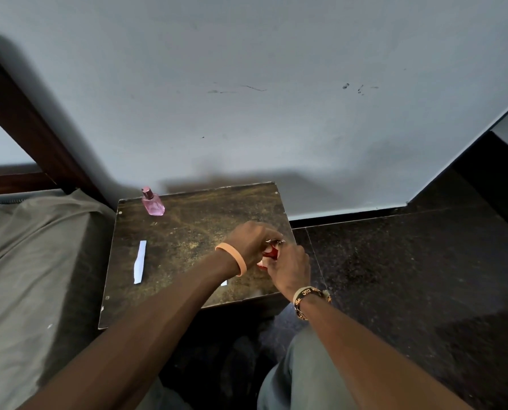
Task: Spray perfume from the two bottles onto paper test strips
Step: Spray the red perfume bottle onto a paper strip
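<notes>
Head view showed both hands gathered over the right part of the small dark worktop point(187, 232), closed together around a red bottle point(269, 252). The left hand point(251, 239) curled over its top, where a bit of metal showed, and the right hand point(288, 269) wrapped its lower side; which one carried the weight could not be told, nor whether a cap was on or coming off. The pink bottle point(153, 202) stood upright at the far left corner, capped and well apart from the hands, so its turn looked not yet taken. One paper strip point(139, 261) lay flat near the left edge, with no visible sign of wetting, though a spray mark would hardly show at this size. A second strip point(223, 283) was only a small white corner peeking out under the left wrist. By this reading the task sat near its start, with the red bottle being readied. The bottle's nozzle and label were hidden by fingers.
</notes>
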Available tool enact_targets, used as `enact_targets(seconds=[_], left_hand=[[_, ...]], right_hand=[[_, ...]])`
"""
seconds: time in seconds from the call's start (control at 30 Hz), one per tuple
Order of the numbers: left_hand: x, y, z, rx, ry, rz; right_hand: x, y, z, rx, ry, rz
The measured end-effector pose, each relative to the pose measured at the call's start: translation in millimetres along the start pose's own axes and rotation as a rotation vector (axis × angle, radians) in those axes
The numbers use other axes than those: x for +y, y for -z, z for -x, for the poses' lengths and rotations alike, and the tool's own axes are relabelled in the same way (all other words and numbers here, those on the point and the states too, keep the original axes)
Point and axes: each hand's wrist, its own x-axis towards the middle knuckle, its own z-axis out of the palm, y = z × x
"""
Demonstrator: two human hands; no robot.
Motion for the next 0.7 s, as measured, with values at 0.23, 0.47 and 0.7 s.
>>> enact_targets(seconds=[0.23,0.47,0.7], left_hand=[[2,-12,11,0.108,0.194,0.044],[-6,-11,11,0.138,0.127,0.136],[0,-19,18,0.271,0.325,0.187]], right_hand=[[1,1,2,-0.016,0.032,0.001],[0,0,0,-0.014,-0.004,0.001],[1,1,1,-0.012,0.017,0.005]])
